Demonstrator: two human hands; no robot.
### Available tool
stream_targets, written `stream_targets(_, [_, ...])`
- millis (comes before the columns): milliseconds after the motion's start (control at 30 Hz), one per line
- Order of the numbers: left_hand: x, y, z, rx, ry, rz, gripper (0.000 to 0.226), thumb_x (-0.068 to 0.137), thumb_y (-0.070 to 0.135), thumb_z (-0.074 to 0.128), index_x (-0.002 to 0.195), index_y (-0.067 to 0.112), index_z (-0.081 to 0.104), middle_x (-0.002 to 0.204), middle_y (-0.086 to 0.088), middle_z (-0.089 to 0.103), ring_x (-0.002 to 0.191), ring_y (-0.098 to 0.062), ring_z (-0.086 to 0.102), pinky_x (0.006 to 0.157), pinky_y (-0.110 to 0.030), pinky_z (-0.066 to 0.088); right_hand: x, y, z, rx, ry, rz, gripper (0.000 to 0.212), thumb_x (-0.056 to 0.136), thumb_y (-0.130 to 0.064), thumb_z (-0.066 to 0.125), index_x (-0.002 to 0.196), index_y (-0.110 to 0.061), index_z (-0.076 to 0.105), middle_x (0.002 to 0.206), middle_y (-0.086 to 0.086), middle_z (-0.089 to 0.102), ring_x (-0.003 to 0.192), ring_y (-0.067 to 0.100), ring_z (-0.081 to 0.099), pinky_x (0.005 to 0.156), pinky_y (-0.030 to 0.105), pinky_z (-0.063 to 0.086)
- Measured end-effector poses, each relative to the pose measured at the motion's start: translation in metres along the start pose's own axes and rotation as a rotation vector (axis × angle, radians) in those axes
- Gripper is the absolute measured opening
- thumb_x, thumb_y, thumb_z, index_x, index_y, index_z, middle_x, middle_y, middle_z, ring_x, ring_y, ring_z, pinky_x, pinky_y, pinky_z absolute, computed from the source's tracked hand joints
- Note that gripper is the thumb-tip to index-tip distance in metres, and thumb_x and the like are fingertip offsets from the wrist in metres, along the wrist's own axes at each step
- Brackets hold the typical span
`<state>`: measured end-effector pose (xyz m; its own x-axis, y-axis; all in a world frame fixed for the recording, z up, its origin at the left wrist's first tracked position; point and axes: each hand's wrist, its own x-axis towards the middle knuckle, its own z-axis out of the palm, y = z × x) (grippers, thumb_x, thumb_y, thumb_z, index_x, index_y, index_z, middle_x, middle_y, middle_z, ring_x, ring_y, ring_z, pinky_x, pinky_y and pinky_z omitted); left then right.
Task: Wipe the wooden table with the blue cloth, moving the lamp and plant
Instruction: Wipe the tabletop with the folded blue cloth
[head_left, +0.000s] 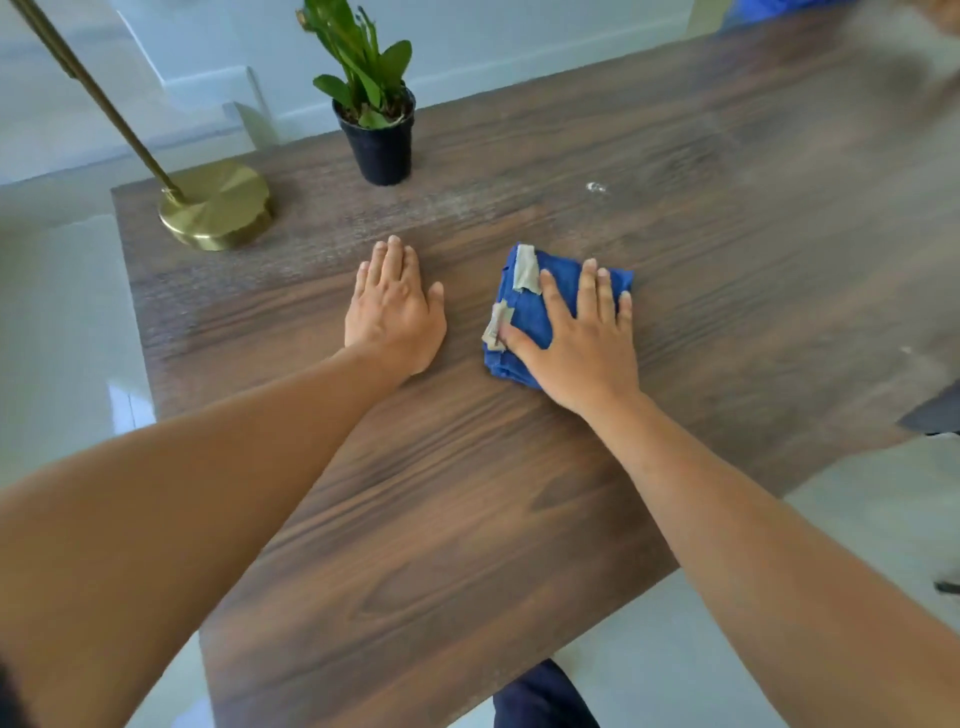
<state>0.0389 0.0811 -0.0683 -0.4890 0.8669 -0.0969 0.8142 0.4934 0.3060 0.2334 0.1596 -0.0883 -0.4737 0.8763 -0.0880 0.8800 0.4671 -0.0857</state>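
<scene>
Two hands flat on table (467, 519): right hand (576, 338) presses blue cloth (524, 306); left hand (395, 312) beside, fingers straight, holding nothing.

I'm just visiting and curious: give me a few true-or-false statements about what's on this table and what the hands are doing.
1. The right hand lies flat on the blue cloth. True.
2. The left hand grips the lamp. False: it rests flat on the table.
3. The plant stands in a black pot. True.
4. The lamp base is silver. False: it is gold.
</scene>
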Motion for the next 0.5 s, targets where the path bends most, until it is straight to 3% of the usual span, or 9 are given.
stream_targets(100, [0.017,0.013,0.011,0.008,-0.017,0.019,0.063,0.105,0.038,0.024,0.158,0.005,0.013,0.167,-0.008,0.002,0.154,-0.021,-0.003,0.125,-0.036,-0.002,0.002,0.012,-0.001,0.020,-0.019,-0.064,0.096,0.081,-0.088,0.011,0.159,-0.033,0.007,0.167,0.012,-0.008,0.154,0.027,-0.009,0.123,0.051,-0.004])
stream_targets(267, [0.015,0.008,0.020,0.050,0.046,0.025,0.064,0.105,0.041,0.022,0.159,0.009,0.010,0.168,-0.004,0.000,0.154,-0.016,-0.004,0.124,-0.033,-0.003,0.092,0.052,-0.013,0.043,0.003,0.096,0.093,0.084,-0.087,0.014,0.160,-0.032,0.008,0.167,0.011,-0.007,0.154,0.026,-0.009,0.122,0.052,-0.005])
stream_targets(500, [0.016,0.012,0.018,0.107,0.052,0.013,0.065,0.104,0.040,0.024,0.159,0.008,0.010,0.167,-0.005,0.001,0.154,-0.017,-0.003,0.125,-0.034,-0.001,0.162,0.054,-0.026,0.075,-0.009,0.122,0.093,0.086,-0.085,0.017,0.160,-0.029,0.011,0.167,0.014,-0.002,0.154,0.028,-0.005,0.122,0.052,-0.004])
